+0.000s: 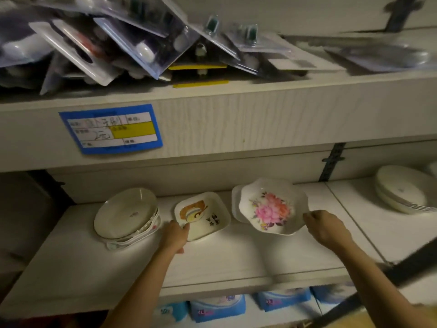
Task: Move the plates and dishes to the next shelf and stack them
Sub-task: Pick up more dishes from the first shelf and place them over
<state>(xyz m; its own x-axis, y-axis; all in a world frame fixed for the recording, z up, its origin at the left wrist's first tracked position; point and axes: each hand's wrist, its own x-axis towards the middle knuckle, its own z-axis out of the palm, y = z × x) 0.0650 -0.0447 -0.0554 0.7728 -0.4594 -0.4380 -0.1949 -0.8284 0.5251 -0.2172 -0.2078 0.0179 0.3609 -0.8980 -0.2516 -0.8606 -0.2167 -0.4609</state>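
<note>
On the middle shelf [71,256] stand three groups of dishes. At the left is a stack of round cream plates [125,214]. In the middle lies a square white dish [205,215] with a brown picture and dark writing; my left hand [175,235] grips its near left corner, thumb on the rim. To the right, a scalloped white dish with pink flowers [272,207] is tilted above more white dishes [236,202]; my right hand [324,227] pinches its right edge. A stack of round white plates [399,192] sits on the neighbouring shelf section at the far right.
The shelf above [236,119] overhangs the dishes, piled with blister packs [106,43] and bearing a blue label [111,129]. A dark upright bracket [331,162] stands behind the seam between sections. Blue packages [217,306] fill the shelf below.
</note>
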